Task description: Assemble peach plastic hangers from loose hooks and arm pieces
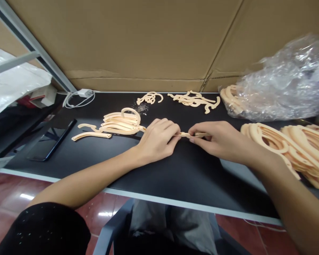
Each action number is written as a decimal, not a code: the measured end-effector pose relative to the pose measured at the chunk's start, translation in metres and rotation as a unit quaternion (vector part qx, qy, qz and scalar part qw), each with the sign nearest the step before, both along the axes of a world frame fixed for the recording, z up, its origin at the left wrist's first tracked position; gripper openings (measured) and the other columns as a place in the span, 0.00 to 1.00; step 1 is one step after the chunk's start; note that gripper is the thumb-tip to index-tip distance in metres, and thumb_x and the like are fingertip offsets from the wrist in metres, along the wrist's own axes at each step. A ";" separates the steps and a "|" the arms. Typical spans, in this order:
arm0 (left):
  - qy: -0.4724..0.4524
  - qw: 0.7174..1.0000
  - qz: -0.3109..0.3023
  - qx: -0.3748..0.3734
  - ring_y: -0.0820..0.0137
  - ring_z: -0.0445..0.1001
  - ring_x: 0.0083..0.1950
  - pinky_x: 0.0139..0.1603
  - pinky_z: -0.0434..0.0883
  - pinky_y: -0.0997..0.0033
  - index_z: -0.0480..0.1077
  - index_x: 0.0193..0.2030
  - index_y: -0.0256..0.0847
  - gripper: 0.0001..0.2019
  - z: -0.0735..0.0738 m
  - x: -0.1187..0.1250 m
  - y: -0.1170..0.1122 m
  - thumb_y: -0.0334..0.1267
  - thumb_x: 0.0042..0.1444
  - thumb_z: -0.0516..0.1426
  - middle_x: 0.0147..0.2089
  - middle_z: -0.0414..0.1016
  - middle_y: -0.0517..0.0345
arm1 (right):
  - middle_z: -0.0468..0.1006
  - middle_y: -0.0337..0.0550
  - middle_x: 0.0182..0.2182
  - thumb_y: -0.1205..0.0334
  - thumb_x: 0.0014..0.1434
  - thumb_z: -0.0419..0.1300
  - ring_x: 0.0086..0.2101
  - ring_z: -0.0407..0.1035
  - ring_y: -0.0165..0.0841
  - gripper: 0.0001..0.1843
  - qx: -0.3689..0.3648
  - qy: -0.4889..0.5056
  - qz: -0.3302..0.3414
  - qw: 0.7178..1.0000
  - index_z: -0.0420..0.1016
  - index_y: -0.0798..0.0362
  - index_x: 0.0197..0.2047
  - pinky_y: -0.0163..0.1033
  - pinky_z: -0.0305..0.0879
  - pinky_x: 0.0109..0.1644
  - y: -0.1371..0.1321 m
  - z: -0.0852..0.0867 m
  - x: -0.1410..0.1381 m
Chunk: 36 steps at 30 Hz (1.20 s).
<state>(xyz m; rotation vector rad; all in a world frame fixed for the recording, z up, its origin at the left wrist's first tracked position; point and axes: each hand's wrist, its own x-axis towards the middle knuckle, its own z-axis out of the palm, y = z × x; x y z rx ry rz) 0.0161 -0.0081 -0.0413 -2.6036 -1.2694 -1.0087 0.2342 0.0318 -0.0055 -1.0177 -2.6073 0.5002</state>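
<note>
Fingers of the left hand (158, 140) and right hand (218, 140) pinch opposite ends of a beige plastic strip (187, 135), held just above the middle of the tabletop (175, 173). This looks like pulling or snapping it apart, which calls for a firm pinch at both ends. Stacked pieces (121, 122) lie to the left.

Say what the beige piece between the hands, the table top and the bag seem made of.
The beige piece, pinched by the left hand and right hand: likely moulded plastic or rubber, with even colour, a dull finish and smooth edges. The table top: matte black laminate or mat, little glare. The bag: thin clear plastic film, crinkled and glossy.
</note>
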 end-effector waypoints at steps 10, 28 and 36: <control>0.043 0.979 0.018 0.198 0.59 0.72 0.48 0.48 0.66 0.55 0.74 0.41 0.42 0.06 0.016 -0.003 -0.005 0.30 0.62 0.57 0.46 0.77 0.49 | 0.80 0.39 0.28 0.57 0.61 0.59 0.29 0.70 0.31 0.11 -0.043 0.063 -0.055 0.996 0.80 0.52 0.38 0.36 0.63 0.35 0.004 0.001 0.003; -0.115 0.986 -0.102 0.069 0.71 0.68 0.31 0.34 0.67 0.68 0.71 0.35 0.38 0.07 0.019 -0.001 -0.004 0.36 0.64 0.57 0.29 0.72 0.57 | 0.82 0.41 0.31 0.56 0.54 0.65 0.36 0.76 0.40 0.07 -0.029 0.272 -0.138 0.952 0.78 0.50 0.31 0.43 0.68 0.42 0.009 0.006 0.008; -0.566 0.760 -0.038 -0.318 0.80 0.56 0.17 0.17 0.55 0.79 0.68 0.28 0.38 0.30 0.025 0.003 0.010 0.67 0.59 0.55 0.16 0.62 0.64 | 0.79 0.37 0.23 0.59 0.49 0.64 0.27 0.72 0.33 0.05 0.013 0.270 -0.137 0.953 0.78 0.50 0.25 0.39 0.66 0.35 0.013 0.001 0.009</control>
